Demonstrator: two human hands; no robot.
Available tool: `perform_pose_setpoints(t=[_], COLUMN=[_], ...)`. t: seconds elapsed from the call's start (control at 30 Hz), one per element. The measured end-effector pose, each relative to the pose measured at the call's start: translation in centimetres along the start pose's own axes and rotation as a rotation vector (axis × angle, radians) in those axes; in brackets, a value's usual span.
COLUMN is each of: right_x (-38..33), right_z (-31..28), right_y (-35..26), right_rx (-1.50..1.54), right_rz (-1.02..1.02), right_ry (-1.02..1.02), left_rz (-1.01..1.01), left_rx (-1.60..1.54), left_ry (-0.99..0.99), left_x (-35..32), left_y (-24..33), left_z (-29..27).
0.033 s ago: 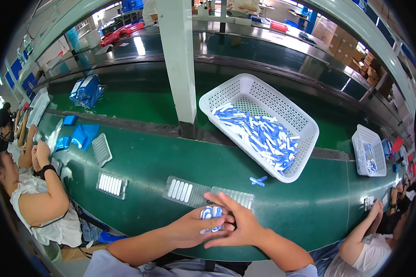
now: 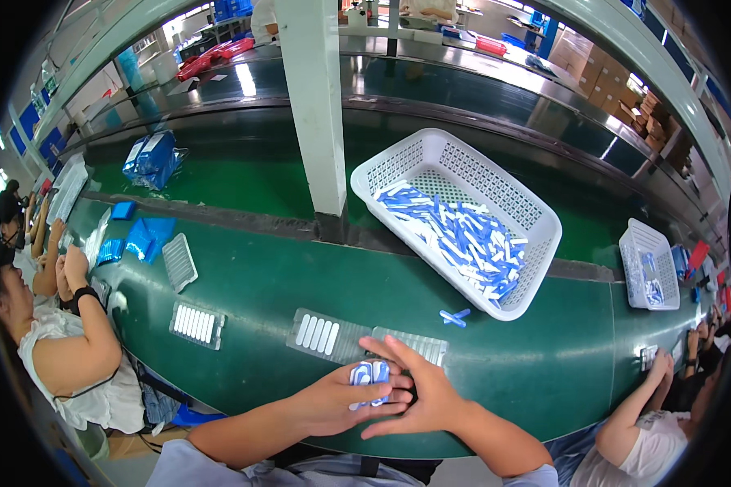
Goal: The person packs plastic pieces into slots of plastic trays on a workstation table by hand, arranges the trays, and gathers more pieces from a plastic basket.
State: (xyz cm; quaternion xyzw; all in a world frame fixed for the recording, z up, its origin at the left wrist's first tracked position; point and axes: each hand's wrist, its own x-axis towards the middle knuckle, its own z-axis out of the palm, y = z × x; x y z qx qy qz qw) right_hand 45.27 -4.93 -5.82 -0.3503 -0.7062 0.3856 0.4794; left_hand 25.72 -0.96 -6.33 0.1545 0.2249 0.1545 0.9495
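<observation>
A small stack of blue-and-white plastic strips [image 2: 369,383] lies in my left hand [image 2: 329,402], whose thumb and fingers close around it. My right hand [image 2: 430,398] is beside it with thumb and fingers spread, its palm turned toward the stack. The left fingertips reach to the right palm; whether they press on it I cannot tell. Just beyond my hands lies a clear ribbed tray [image 2: 351,344] with several white strips standing in its left slots. A second clear ribbed tray [image 2: 425,347] is partly hidden behind my right fingers.
A white perforated basket [image 2: 544,264] of loose blue-and-white strips stands ahead right. Two crossed strips [image 2: 455,317] lie near it. Leftward are a filled tray [image 2: 196,325], another ribbed tray [image 2: 179,263] and blue packets [image 2: 148,239]. A white post [image 2: 315,122] rises ahead. Co-workers sit on both sides.
</observation>
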Motion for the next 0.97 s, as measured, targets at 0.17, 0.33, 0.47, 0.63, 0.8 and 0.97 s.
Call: perform_pose_setpoints(t=[0.17,0.33,0.47,0.63,0.8,0.97], right_x=[0.6,0.6,0.4,0.8,0.7,0.5], right_z=[-0.7,-0.6,-0.5,-1.0,-1.1,-1.0], right_y=[-0.5,-0.2,0.0,-0.5,-0.8,-0.4], right_rx=[-0.011,-0.093,-0.095,-0.006,-0.003,0.049], right_rz=[0.032,0.194,0.227,0.292,0.308,0.340], right_ry=[0.059,0.096,0.044,0.017,0.023,-0.055], left_rz=[0.040,0.072,0.111,0.097,0.088,0.084], left_rx=[0.066,0.357,0.406,0.332,0.358,0.359], left_ry=[0.050,0.086,0.122,0.192,0.210,0.185], left_x=[-1.5,-2.1,-2.2,-2.5,-2.7,-3.3], left_y=[0.9,0.2,-0.2,0.5,0.6,0.5], left_z=[-0.4,-1.8,-1.8,-0.9,-0.9,-1.4])
